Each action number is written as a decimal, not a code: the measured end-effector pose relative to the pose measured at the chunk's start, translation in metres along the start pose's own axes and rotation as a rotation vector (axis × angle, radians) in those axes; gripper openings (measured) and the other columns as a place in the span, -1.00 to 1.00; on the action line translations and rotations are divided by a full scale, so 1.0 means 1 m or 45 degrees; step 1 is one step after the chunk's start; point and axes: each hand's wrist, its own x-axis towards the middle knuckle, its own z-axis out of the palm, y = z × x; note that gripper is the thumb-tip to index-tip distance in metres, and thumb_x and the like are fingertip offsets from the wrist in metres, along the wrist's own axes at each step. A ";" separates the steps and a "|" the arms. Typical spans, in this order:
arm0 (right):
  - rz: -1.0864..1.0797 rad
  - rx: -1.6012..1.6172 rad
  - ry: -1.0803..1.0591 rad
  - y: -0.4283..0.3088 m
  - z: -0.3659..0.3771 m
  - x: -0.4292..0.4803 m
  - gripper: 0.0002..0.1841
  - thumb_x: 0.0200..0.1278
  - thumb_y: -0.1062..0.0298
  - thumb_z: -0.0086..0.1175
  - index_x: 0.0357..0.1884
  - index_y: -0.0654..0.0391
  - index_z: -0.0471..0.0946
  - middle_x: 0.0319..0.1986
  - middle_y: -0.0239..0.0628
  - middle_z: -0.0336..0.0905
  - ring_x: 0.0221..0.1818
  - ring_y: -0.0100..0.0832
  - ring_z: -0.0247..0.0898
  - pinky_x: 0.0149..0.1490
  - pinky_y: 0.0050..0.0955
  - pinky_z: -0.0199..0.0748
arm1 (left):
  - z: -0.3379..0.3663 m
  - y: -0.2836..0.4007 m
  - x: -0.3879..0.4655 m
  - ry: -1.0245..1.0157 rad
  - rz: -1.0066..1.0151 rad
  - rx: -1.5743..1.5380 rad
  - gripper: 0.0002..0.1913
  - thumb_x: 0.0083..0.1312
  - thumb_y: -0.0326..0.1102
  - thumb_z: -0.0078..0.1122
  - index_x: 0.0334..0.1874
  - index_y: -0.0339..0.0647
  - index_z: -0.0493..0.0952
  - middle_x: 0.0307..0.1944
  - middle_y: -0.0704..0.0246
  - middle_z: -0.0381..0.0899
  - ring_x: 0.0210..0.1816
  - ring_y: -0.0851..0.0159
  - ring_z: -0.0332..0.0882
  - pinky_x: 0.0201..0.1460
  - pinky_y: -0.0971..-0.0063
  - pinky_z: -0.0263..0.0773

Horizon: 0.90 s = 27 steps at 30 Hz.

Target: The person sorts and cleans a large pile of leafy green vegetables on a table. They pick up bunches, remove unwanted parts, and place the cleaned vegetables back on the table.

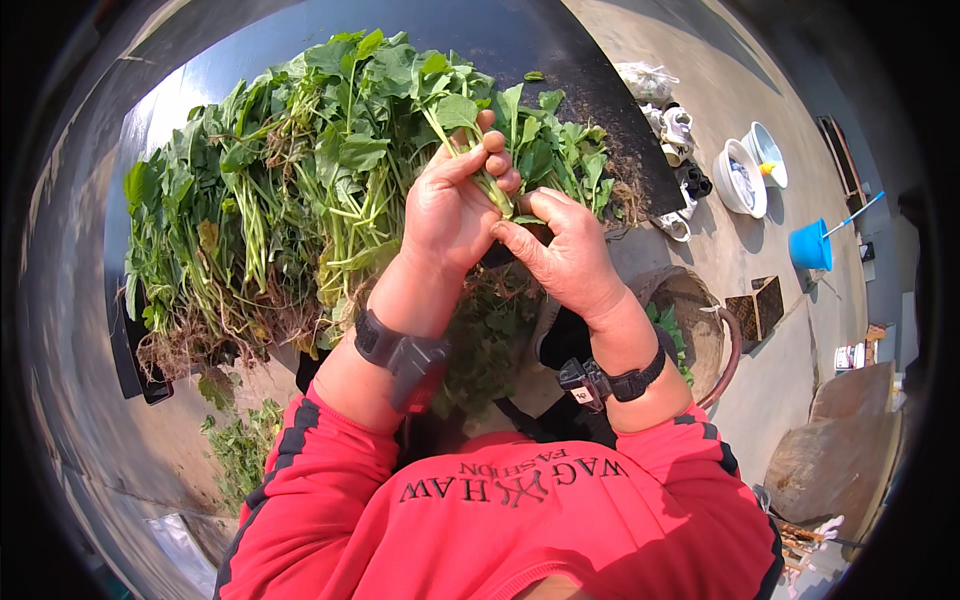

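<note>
My left hand (pixel 459 196) is closed around the stems of a leafy green plant (pixel 491 187), its palm turned up. The lower stem end points down toward my right hand (pixel 562 244). Thumb and forefinger of that hand pinch at the stem's base, where a small leaf shows between them. Behind and to the left lies a large heap of uprooted leafy greens (pixel 255 217), roots toward me, on a dark table (pixel 525 34). A smaller bunch of greens (pixel 566 154) with brown roots lies just beyond my right hand.
A woven basket (pixel 709 345) with green leaves inside stands by my right forearm. Below my hands, more plants (pixel 487 337) lie in shadow. At right are shoes (pixel 677 126), a white basin (pixel 739 176), a blue bucket (pixel 810 246) and a cardboard box (pixel 756 306). Loose greens (pixel 244 450) lie on the floor at left.
</note>
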 end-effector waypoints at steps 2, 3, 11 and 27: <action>-0.034 -0.007 0.075 0.002 0.004 0.001 -0.70 0.11 0.23 0.23 -0.41 0.30 0.46 -0.52 -0.12 0.36 -0.48 -0.14 0.31 -0.37 -0.33 0.29 | 0.002 -0.001 -0.001 0.052 0.035 0.083 -0.69 0.34 -0.48 -0.09 0.13 -0.28 0.31 -0.23 0.36 0.48 -0.29 0.38 0.40 -0.14 0.40 0.37; -0.030 0.023 0.101 0.003 0.005 0.000 -0.73 0.11 0.29 0.23 -0.41 0.31 0.45 -0.52 -0.13 0.34 -0.48 -0.17 0.28 -0.36 -0.36 0.28 | 0.002 -0.001 -0.001 0.072 0.062 0.124 -0.71 0.35 -0.46 -0.08 0.11 -0.27 0.32 -0.25 0.37 0.48 -0.28 0.38 0.40 -0.12 0.39 0.38; -0.094 -0.073 0.058 0.003 0.004 -0.006 -0.84 0.12 0.36 0.08 -0.41 0.25 0.43 -0.51 -0.10 0.42 -0.46 -0.08 0.40 -0.39 -0.24 0.34 | 0.005 -0.001 -0.007 0.155 0.024 0.172 -0.86 0.39 -0.39 -0.07 -0.07 -0.22 0.32 -0.38 0.41 0.37 -0.36 0.35 0.34 -0.13 0.31 0.38; 0.358 1.035 0.261 0.014 0.031 -0.010 -0.79 0.20 0.34 -0.18 -0.51 0.22 0.38 -0.71 -0.47 0.20 -0.64 -0.59 0.00 -0.53 -0.52 0.01 | 0.021 -0.022 -0.014 0.015 0.173 0.020 -0.81 0.46 -0.32 -0.24 -0.15 -0.20 0.41 -0.50 0.51 0.20 -0.49 0.45 0.12 -0.39 0.53 0.16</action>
